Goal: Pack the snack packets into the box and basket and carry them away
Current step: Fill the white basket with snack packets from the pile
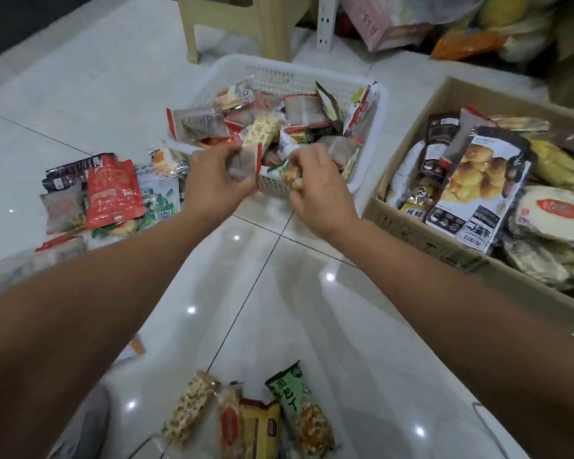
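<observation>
Reaching over the near rim of the white basket (279,72), heaped with snack packets. Pinching a red-edged clear packet (246,162) with the left hand (217,178); gripping a green packet (289,173) in the right hand (318,190). Just right of the basket, a cardboard box (411,233) crammed with bigger bags. On the tiled floor (279,293), left and near, more loose packets (113,193).

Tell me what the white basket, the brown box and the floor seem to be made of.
The white basket looks like moulded plastic, glossy, with a fine lattice of holes in its walls. The brown box seems matte cardboard, with printed marks on its side. The floor appears to be glazed tile: bright reflections, thin dark joints.
</observation>
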